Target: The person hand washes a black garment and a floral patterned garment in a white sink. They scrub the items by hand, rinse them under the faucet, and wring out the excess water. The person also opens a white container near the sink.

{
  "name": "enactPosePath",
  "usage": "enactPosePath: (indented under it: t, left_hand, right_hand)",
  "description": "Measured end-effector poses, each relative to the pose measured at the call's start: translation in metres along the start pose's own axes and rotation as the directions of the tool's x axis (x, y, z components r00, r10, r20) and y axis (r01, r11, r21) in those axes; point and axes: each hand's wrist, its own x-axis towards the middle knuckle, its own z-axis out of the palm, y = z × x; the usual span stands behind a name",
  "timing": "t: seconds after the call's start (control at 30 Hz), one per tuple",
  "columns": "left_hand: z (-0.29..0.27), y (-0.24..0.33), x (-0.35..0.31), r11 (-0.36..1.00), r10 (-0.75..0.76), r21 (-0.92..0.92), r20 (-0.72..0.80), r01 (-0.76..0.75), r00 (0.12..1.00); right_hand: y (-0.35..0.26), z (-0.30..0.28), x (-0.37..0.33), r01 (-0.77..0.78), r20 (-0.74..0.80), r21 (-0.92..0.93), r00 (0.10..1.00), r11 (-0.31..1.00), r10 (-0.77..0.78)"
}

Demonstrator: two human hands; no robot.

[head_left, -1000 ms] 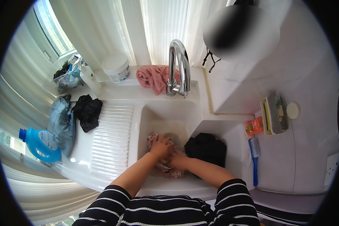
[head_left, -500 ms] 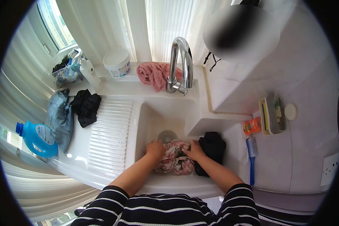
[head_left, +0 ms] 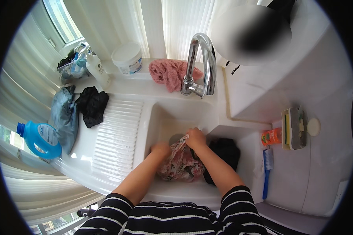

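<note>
A pink floral cloth (head_left: 179, 166) lies bunched and wet in the white sink basin (head_left: 161, 117), near its front wall. My right hand (head_left: 196, 138) pinches an edge of it and holds that part stretched upward. Lower and to the left, my left hand (head_left: 161, 150) is closed at the cloth's left side; its fingertips are mostly hidden. A black cloth (head_left: 224, 154) rests in the basin to the right, partly behind my right forearm. The chrome faucet (head_left: 200, 66) arches over the basin's back edge.
Left of the basin is a ribbed washboard (head_left: 117, 137), with a black garment (head_left: 92, 106), grey-blue cloth (head_left: 64, 117) and blue detergent jug (head_left: 41, 141) beyond. A white bucket (head_left: 127, 58) and pink towel (head_left: 168, 74) sit behind. At right are a blue brush (head_left: 267, 172), orange bottle (head_left: 271, 136) and sponge holder (head_left: 294, 129).
My right hand has risen and moved away from me, pulling a part of the floral cloth up into a stretched fold. My left hand stays low at the left side. The whole view has shifted slightly.
</note>
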Motion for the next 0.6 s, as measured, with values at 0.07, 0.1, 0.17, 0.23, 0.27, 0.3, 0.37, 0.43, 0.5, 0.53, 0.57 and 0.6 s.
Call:
enactPosePath:
  t: [0.07,0.1,0.17,0.23,0.27,0.3,0.37,0.43,0.5,0.53,0.57,0.6]
  left_hand:
    - [-0.002,0.003,0.004,0.994,0.024,-0.101,-0.236,-0.049,0.971]
    - [-0.003,0.005,0.007,0.986,0.026,-0.143,-0.352,-0.081,0.936]
    - [0.015,0.004,0.012,0.971,0.233,0.076,-0.495,-0.225,0.837]
    - [0.04,0.001,0.023,0.95,0.311,0.168,-0.52,-0.262,0.796]
    - [0.052,-0.001,0.03,0.961,0.278,0.141,-0.496,-0.239,0.823]
    - [0.055,0.0,0.031,0.969,0.246,0.115,-0.467,-0.218,0.849]
    - [0.055,0.002,0.038,0.977,0.207,0.05,-0.481,-0.209,0.852]
    - [0.055,-0.001,0.053,0.965,0.139,-0.127,-0.485,-0.227,0.863]
    - [0.062,-0.003,0.06,0.925,0.057,-0.261,-0.623,-0.276,0.78]
    - [0.065,-0.004,0.063,0.896,0.008,-0.319,-0.683,-0.308,0.731]
    - [0.069,-0.008,0.075,0.798,-0.025,-0.47,-0.651,-0.377,0.759]
    - [0.069,-0.009,0.081,0.672,-0.042,-0.603,-0.61,-0.429,0.792]
  right_hand:
    - [-0.005,0.009,-0.003,0.104,-0.27,0.121,0.96,0.987,-0.068]
    - [-0.006,0.016,-0.002,0.13,-0.292,0.032,0.95,0.991,-0.115]
    - [-0.008,0.036,-0.001,0.179,-0.324,-0.147,0.92,0.973,-0.218]
    - [-0.002,0.063,0.005,0.152,-0.234,-0.182,0.953,0.972,-0.193]
    - [0.0,0.073,0.007,0.146,-0.182,-0.201,0.966,0.969,-0.184]
    - [0.001,0.075,0.006,0.139,-0.129,-0.219,0.977,0.966,-0.169]
    - [0.006,0.073,0.013,0.175,-0.175,-0.154,0.964,0.973,-0.201]
    - [0.009,0.051,0.018,0.214,-0.2,-0.055,0.955,0.975,-0.221]
    - [0.015,0.055,0.023,0.12,-0.378,0.036,0.92,0.992,-0.098]
    - [0.009,0.056,0.018,0.008,-0.32,0.086,0.947,0.996,0.02]
    - [0.004,0.061,0.012,-0.106,-0.255,0.129,0.957,0.986,0.136]
    - [-0.003,0.067,0.01,-0.083,-0.32,0.315,0.929,0.945,0.188]
